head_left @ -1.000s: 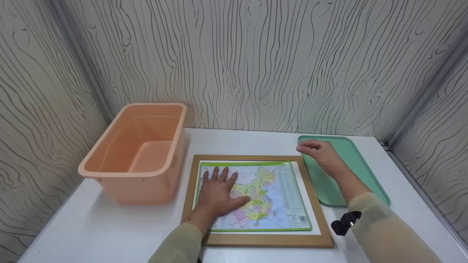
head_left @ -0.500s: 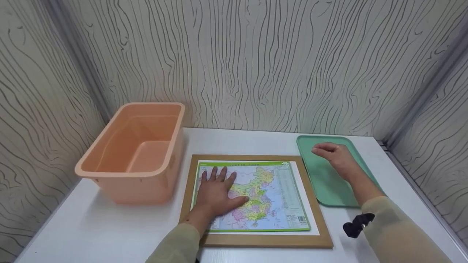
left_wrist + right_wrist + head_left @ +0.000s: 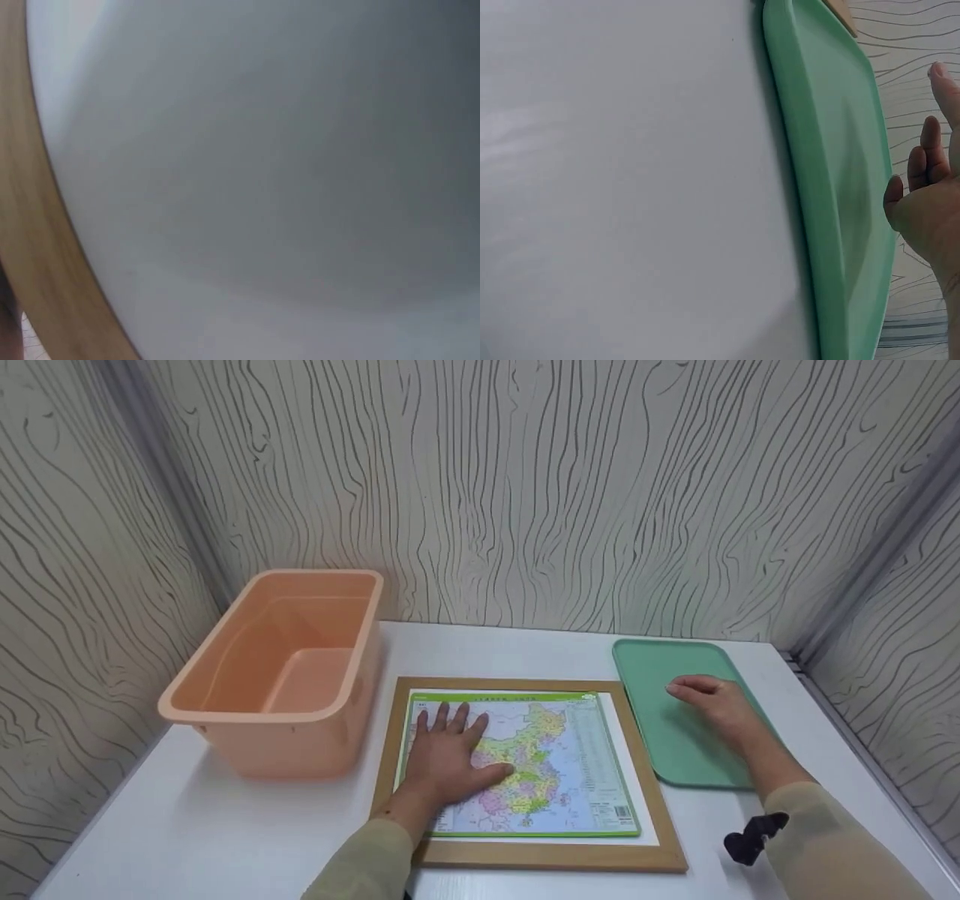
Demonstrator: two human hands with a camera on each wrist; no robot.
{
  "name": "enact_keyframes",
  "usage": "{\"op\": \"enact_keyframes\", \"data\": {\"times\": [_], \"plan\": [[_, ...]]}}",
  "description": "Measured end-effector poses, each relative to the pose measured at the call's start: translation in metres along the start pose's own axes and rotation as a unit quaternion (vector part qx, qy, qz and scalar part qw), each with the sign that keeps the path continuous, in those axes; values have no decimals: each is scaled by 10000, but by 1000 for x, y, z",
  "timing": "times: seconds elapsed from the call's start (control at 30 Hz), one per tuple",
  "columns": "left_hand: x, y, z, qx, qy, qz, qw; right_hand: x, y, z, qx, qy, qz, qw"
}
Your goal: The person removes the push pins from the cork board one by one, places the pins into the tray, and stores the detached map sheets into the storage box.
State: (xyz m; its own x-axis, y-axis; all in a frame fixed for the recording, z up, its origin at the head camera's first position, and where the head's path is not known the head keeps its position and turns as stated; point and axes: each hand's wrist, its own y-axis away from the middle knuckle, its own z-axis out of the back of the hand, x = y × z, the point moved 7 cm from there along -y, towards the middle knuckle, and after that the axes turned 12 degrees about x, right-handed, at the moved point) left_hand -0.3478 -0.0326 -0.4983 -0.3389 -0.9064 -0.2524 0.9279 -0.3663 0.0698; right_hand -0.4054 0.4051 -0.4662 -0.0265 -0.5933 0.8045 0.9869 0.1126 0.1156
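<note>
My left hand (image 3: 446,757) lies flat with spread fingers on the left part of a map (image 3: 517,765) with a green border. The map sits on the white inside of a brown wooden frame (image 3: 547,855). In the left wrist view only the frame's side (image 3: 45,225) and the white table show, with a sliver of skin at the lower left. My right hand (image 3: 720,709) hovers over a green tray (image 3: 675,757), its fingers loosely bent and nothing visible in them. The right wrist view has that hand (image 3: 930,210) beyond the tray's raised rim (image 3: 810,165).
An orange plastic tub (image 3: 262,720) stands on the left of the white table (image 3: 480,649), with nothing visible inside. Patterned panels (image 3: 487,495) enclose the back and both sides. A black clip (image 3: 754,838) hangs at the right sleeve.
My right hand has moved right and toward me, from the frame's far right corner to over the green tray. The left hand stays on the map.
</note>
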Motion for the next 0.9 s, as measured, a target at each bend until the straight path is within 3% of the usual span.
{"op": "enact_keyframes", "data": {"times": [0.4,0.63,0.9], "plan": [[2,0,1,61,36,45,10000,-16,3,-7,165,-38,-232,9996],[1,-2,0,92,-191,32,9998,-25,5,-7,134,35,-281,9995],[1,-1,0,109,-62,-2,9999,-28,3,-8,202,1,-312,9993]]}}
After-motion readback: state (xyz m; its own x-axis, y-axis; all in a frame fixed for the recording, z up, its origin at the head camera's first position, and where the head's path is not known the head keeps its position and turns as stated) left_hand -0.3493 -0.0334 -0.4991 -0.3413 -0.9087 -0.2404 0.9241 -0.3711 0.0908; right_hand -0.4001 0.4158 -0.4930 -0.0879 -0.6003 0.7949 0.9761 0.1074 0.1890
